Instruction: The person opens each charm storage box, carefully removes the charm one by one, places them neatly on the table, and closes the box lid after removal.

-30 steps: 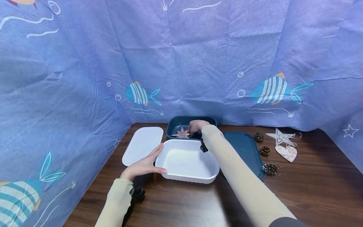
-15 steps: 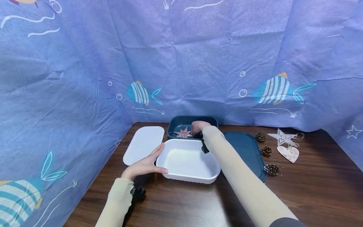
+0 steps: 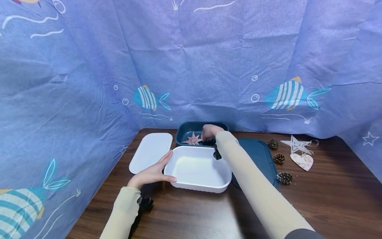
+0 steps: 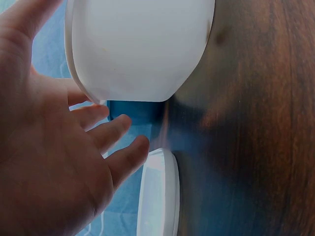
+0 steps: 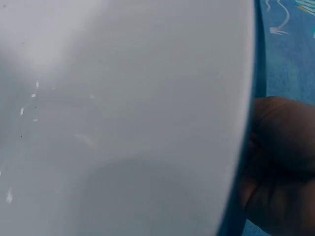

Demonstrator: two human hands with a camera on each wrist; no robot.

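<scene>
Star (image 3: pixel 192 139), pink and sparkly, is in the blue box (image 3: pixel 188 127), toward the left. The right hand (image 3: pixel 210 131) reaches into that same box. Its fingers are bent in, right by one point of the star, but I can't tell if they pinch it. The left hand (image 3: pixel 153 174) is stretched wide and grips the left end of the white box (image 3: pixel 198 169), with its thumb at the near side.

The job right now looks like handling the star, so a soft pinch on one point should work best. A hard squeeze might bend it. If it has to come out, go straight up first, or a point may catch on the wall. The right arm (image 3: pixel 250 176) goes over the white box, so a high wrist would miss the rim. The left hand should hold the white box steady, so it won't bump the blue one.
</scene>
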